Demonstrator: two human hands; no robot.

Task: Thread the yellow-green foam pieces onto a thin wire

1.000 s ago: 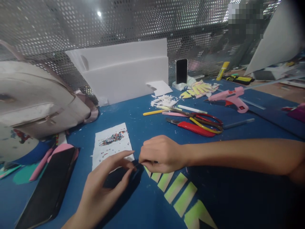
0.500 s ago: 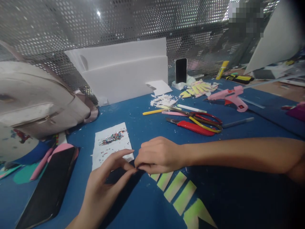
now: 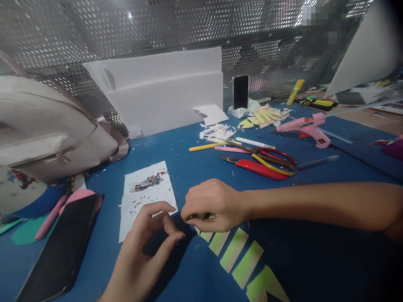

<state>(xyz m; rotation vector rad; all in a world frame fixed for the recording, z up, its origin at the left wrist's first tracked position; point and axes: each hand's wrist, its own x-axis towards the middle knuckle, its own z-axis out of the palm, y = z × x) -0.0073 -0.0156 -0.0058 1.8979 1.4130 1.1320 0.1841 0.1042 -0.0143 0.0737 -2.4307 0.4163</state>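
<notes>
Blue table (image 3: 189,167), green scrap (image 3: 208,217) mostly hidden in pinching right hand (image 3: 214,203), left hand (image 3: 141,256) loosely spread, wrist cut off

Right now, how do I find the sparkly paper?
On the blue table, start at the white foam boards and come nearer. A white sheet lies flat just beyond the left hand; only it carries a heap of colourful specks.

**Craft workshop, one station**

Blue worktop (image 3: 189,167) backed by a perforated metal screen (image 3: 157,29). Stock: white foam boards (image 3: 163,94), green paper strips (image 3: 239,256), white offcuts (image 3: 217,132). Tools: pink glue gun (image 3: 307,128), scissors (image 3: 270,158), red utility knife (image 3: 258,168), yellow glue stick (image 3: 295,91).
</notes>
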